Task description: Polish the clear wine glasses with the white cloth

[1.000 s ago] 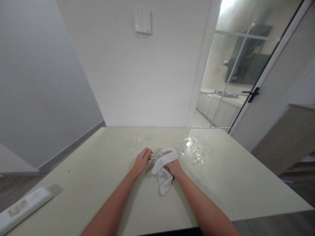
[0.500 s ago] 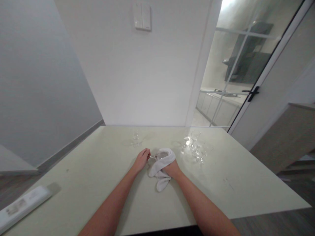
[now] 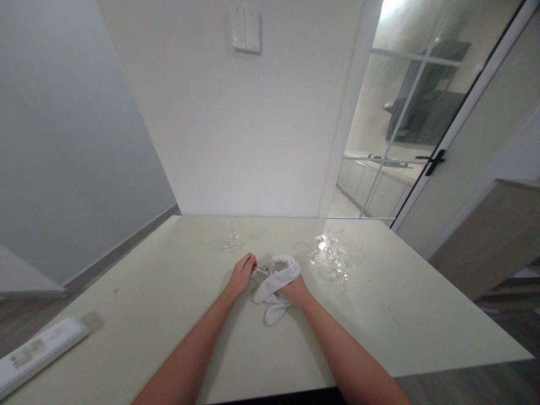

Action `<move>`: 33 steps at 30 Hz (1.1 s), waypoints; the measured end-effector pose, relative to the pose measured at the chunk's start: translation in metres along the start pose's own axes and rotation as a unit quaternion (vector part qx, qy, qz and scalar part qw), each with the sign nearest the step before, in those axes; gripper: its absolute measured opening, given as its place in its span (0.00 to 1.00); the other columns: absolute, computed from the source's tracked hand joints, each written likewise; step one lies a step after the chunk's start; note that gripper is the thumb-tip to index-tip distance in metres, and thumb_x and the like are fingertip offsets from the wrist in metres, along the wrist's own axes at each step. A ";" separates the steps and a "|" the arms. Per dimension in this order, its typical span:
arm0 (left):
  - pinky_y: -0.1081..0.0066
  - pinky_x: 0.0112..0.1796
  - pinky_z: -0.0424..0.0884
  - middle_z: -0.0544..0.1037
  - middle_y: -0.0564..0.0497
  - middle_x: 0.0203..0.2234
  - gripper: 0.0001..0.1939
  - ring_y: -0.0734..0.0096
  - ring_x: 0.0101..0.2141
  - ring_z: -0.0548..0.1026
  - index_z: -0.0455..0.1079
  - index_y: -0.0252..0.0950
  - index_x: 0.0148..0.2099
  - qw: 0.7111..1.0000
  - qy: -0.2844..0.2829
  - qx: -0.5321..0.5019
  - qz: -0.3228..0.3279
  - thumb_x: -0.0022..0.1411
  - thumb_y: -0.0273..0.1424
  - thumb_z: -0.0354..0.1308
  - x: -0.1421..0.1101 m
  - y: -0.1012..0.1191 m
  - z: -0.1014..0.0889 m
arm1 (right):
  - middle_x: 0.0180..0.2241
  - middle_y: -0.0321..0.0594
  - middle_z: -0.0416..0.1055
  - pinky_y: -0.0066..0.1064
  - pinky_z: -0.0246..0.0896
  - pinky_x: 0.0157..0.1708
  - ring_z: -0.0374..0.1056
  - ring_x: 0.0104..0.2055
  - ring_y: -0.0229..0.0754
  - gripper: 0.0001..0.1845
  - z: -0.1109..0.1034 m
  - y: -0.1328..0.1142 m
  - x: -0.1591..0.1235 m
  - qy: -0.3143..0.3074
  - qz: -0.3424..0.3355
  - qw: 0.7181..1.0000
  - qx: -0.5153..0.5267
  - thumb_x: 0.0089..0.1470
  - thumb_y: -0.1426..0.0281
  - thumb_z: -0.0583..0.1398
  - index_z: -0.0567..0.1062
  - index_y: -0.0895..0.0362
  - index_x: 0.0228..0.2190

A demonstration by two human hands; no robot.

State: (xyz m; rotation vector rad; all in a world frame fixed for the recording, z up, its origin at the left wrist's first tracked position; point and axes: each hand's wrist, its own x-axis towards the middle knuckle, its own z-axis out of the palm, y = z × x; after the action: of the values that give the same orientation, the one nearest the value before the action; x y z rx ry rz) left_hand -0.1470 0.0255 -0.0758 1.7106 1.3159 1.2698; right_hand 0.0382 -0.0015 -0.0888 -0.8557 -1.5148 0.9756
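Left hand (image 3: pixel 243 274) closed on stemmed glass (image 3: pixel 276 268), right hand (image 3: pixel 297 291) clasping white cloth (image 3: pixel 272 288) around its bowl; apparent wiping step, any turning calling for light, steady hold.

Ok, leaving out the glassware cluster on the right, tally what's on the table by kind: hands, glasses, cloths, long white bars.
Left hand, right hand: 2
Held glass, lone glass: 2
White cloth: 1
Long white bar: 1
Total: 6
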 end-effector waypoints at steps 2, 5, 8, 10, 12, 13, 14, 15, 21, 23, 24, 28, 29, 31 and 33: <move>0.72 0.26 0.59 0.63 0.55 0.20 0.18 0.71 0.23 0.62 0.60 0.38 0.28 1.000 -0.018 -0.011 -0.008 0.65 0.43 0.43 0.000 0.002 0.000 | 0.35 0.39 0.77 0.37 0.67 0.44 0.71 0.35 0.42 0.25 0.000 -0.001 0.001 0.017 0.015 1.000 0.012 0.36 0.70 0.66 0.72 0.56 0.40; 0.72 0.30 0.62 0.68 0.53 0.26 0.14 0.70 0.27 0.66 0.63 0.37 0.36 0.997 -0.016 0.011 0.069 0.64 0.42 0.47 -0.007 0.011 -0.002 | 0.36 0.40 0.77 0.38 0.66 0.46 0.72 0.38 0.44 0.19 -0.001 0.002 0.005 0.037 0.063 0.996 0.051 0.37 0.67 0.65 0.73 0.55 0.36; 0.71 0.34 0.62 0.68 0.52 0.29 0.12 0.69 0.30 0.67 0.64 0.37 0.38 0.987 -0.013 0.059 0.148 0.63 0.40 0.49 -0.014 0.018 -0.005 | 0.38 0.40 0.77 0.40 0.63 0.50 0.71 0.44 0.47 0.14 -0.001 0.005 0.007 0.070 0.115 0.987 0.087 0.41 0.63 0.62 0.75 0.53 0.34; 0.71 0.33 0.61 0.66 0.53 0.25 0.13 0.70 0.28 0.65 0.62 0.37 0.33 0.986 -0.006 0.076 0.149 0.65 0.39 0.46 -0.015 0.017 -0.007 | 0.38 0.39 0.78 0.41 0.63 0.50 0.71 0.45 0.48 0.14 0.000 0.006 0.006 0.066 0.122 0.986 0.088 0.42 0.62 0.61 0.75 0.52 0.34; 0.71 0.31 0.60 0.63 0.54 0.22 0.16 0.71 0.26 0.63 0.60 0.38 0.29 0.990 0.010 0.071 0.119 0.66 0.40 0.43 -0.012 0.014 -0.008 | 0.36 0.38 0.78 0.40 0.64 0.48 0.72 0.43 0.47 0.12 0.000 0.004 0.004 0.024 0.097 0.993 0.061 0.41 0.64 0.63 0.76 0.52 0.32; 0.71 0.29 0.60 0.63 0.54 0.21 0.17 0.71 0.25 0.63 0.59 0.38 0.28 0.993 0.017 0.060 0.097 0.66 0.41 0.42 -0.010 0.012 -0.008 | 0.35 0.38 0.77 0.39 0.65 0.47 0.72 0.41 0.47 0.12 0.000 0.003 0.002 0.000 0.075 0.996 0.040 0.41 0.65 0.63 0.76 0.52 0.32; 0.71 0.28 0.60 0.62 0.54 0.20 0.18 0.71 0.24 0.62 0.59 0.38 0.27 0.996 0.023 0.044 0.070 0.65 0.42 0.42 -0.007 0.010 -0.007 | 0.34 0.37 0.77 0.39 0.65 0.47 0.72 0.40 0.47 0.12 0.001 0.001 0.001 -0.021 0.049 0.998 0.017 0.41 0.66 0.64 0.76 0.53 0.32; 0.72 0.26 0.59 0.61 0.55 0.19 0.19 0.71 0.23 0.62 0.58 0.38 0.26 0.999 0.023 0.027 0.038 0.64 0.43 0.42 -0.004 0.008 -0.007 | 0.34 0.37 0.77 0.38 0.64 0.48 0.72 0.40 0.46 0.12 0.001 -0.001 0.000 -0.037 0.022 0.999 -0.009 0.41 0.67 0.64 0.76 0.54 0.33; 0.73 0.20 0.54 0.59 0.56 0.13 0.19 0.73 0.16 0.57 0.58 0.38 0.22 0.994 -0.016 -0.034 -0.103 0.60 0.43 0.43 0.007 0.001 -0.003 | 0.45 0.45 0.71 0.38 0.59 0.53 0.67 0.47 0.46 0.26 0.002 -0.009 -0.004 -0.016 -0.079 0.995 -0.051 0.41 0.70 0.64 0.70 0.56 0.45; 0.73 0.19 0.53 0.59 0.57 0.11 0.19 0.73 0.16 0.57 0.58 0.39 0.22 0.993 -0.021 -0.036 -0.109 0.60 0.43 0.43 0.008 0.000 -0.003 | 0.47 0.45 0.69 0.37 0.60 0.51 0.66 0.48 0.46 0.30 0.002 -0.012 -0.005 -0.010 -0.084 0.996 -0.028 0.40 0.71 0.63 0.67 0.56 0.48; 0.73 0.19 0.53 0.59 0.57 0.11 0.19 0.73 0.15 0.57 0.58 0.39 0.22 0.993 -0.023 -0.036 -0.110 0.60 0.43 0.43 0.008 -0.001 -0.003 | 0.46 0.45 0.68 0.37 0.61 0.50 0.66 0.47 0.46 0.31 0.002 -0.013 -0.005 -0.009 -0.084 0.996 -0.019 0.40 0.71 0.63 0.66 0.56 0.49; 0.72 0.20 0.54 0.59 0.57 0.12 0.19 0.73 0.16 0.57 0.58 0.39 0.23 0.994 -0.022 -0.033 -0.103 0.60 0.45 0.43 0.006 -0.003 -0.002 | 0.43 0.43 0.69 0.35 0.62 0.46 0.67 0.43 0.45 0.31 0.002 -0.016 -0.007 0.001 -0.068 0.998 0.003 0.40 0.69 0.65 0.65 0.55 0.48; 0.72 0.21 0.54 0.60 0.57 0.13 0.20 0.72 0.17 0.58 0.58 0.39 0.23 0.995 -0.018 -0.031 -0.096 0.61 0.45 0.43 0.005 -0.003 -0.001 | 0.42 0.42 0.70 0.35 0.63 0.45 0.68 0.42 0.45 0.30 0.002 -0.017 -0.007 0.008 -0.061 0.998 0.009 0.40 0.68 0.65 0.66 0.55 0.48; 0.71 0.22 0.56 0.60 0.57 0.15 0.20 0.72 0.19 0.59 0.57 0.39 0.23 0.997 -0.012 -0.019 -0.074 0.62 0.46 0.43 0.004 -0.001 0.000 | 0.41 0.40 0.71 0.34 0.63 0.45 0.68 0.41 0.44 0.28 0.001 -0.016 -0.006 0.018 -0.048 0.999 0.017 0.41 0.66 0.65 0.67 0.54 0.47; 0.71 0.24 0.57 0.60 0.56 0.16 0.20 0.71 0.21 0.60 0.57 0.39 0.24 0.999 -0.002 -0.002 -0.044 0.63 0.45 0.43 0.001 0.001 0.001 | 0.40 0.40 0.72 0.36 0.63 0.46 0.68 0.42 0.45 0.26 0.000 -0.012 -0.004 0.025 -0.038 0.999 0.021 0.42 0.66 0.64 0.68 0.53 0.45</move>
State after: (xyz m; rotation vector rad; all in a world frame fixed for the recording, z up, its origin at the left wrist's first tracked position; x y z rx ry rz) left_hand -0.1456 0.0264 -0.0747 1.6328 1.3700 1.2187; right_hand 0.0387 -0.0097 -0.0794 -0.7819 -1.4688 0.9191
